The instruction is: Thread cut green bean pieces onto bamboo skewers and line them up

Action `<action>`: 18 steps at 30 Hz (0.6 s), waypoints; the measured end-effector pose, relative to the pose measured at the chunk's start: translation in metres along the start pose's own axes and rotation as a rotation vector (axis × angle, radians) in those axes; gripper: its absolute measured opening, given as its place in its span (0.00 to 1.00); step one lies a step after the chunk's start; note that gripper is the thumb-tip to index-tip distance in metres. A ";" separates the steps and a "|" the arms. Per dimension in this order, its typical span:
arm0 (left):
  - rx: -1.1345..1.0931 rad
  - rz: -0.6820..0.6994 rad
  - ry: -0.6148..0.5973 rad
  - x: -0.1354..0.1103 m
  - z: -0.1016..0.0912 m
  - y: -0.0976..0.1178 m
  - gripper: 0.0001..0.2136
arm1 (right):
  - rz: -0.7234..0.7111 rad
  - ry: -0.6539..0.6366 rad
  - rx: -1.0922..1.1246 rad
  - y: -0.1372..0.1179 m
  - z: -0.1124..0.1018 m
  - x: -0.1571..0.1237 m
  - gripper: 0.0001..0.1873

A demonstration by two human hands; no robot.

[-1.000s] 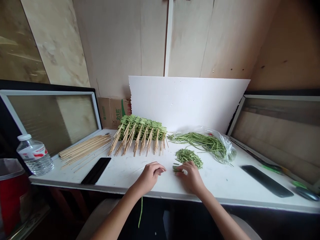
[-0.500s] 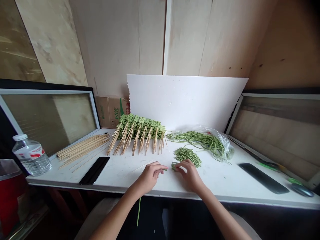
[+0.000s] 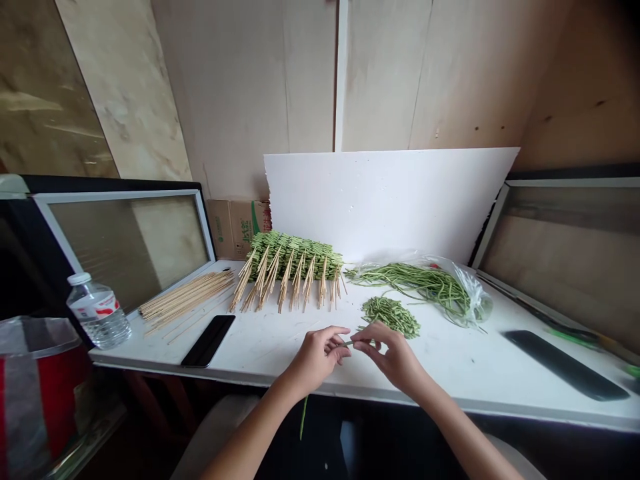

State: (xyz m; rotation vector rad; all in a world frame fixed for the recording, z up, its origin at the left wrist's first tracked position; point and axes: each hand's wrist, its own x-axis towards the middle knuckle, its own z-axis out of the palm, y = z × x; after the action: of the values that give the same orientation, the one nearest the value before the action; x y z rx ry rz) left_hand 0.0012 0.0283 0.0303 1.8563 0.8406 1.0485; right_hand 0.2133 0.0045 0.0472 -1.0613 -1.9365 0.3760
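Observation:
My left hand (image 3: 316, 358) and my right hand (image 3: 396, 358) meet just above the front of the white table (image 3: 260, 347). Both are closed in a pinch on a short green bean piece (image 3: 349, 343) held between their fingertips. A small pile of cut bean pieces (image 3: 391, 315) lies just behind my right hand. A long green bean (image 3: 303, 417) hangs below the table edge under my left wrist; I cannot tell whether that hand holds it.
Bean-loaded skewers (image 3: 295, 263) are stacked at the back, bare bamboo skewers (image 3: 185, 300) to their left. A plastic bag of long beans (image 3: 430, 283) lies back right. A phone (image 3: 209, 340), a water bottle (image 3: 97, 313), a flat black object (image 3: 565, 363) and a white board (image 3: 385, 200) surround the work spot.
Both hands have lifted off the table and come together, fingertips now pinching one bean piece. The camera view has shifted a little to the left, so everything sits further right.

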 end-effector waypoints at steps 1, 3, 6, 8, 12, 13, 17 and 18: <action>0.011 -0.011 0.010 0.000 0.000 0.001 0.16 | -0.005 0.026 -0.005 0.000 -0.001 0.001 0.14; 0.030 -0.016 0.028 0.000 -0.001 0.005 0.12 | -0.011 0.061 -0.019 0.000 -0.005 0.002 0.14; 0.064 0.048 0.044 -0.001 -0.001 0.011 0.10 | -0.033 0.054 -0.026 -0.006 -0.007 0.002 0.12; 0.104 0.119 0.061 -0.002 -0.001 0.016 0.10 | -0.040 0.049 -0.024 -0.011 -0.005 0.001 0.12; 0.157 0.206 0.074 -0.005 0.002 0.019 0.09 | -0.060 0.064 0.006 -0.016 0.003 -0.001 0.12; 0.166 0.220 0.068 -0.006 0.003 0.019 0.09 | -0.062 0.061 0.031 -0.016 0.005 -0.001 0.12; 0.158 0.255 0.038 -0.008 0.004 0.018 0.15 | -0.018 0.032 0.183 -0.017 0.010 -0.004 0.13; 0.151 0.254 0.030 -0.008 0.004 0.017 0.15 | -0.009 0.017 0.228 -0.019 0.010 -0.004 0.13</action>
State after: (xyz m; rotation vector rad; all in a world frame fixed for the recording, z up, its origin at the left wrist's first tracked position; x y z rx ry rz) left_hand 0.0036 0.0128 0.0414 2.1214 0.7311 1.1982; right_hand 0.1961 -0.0090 0.0507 -0.9040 -1.8330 0.5660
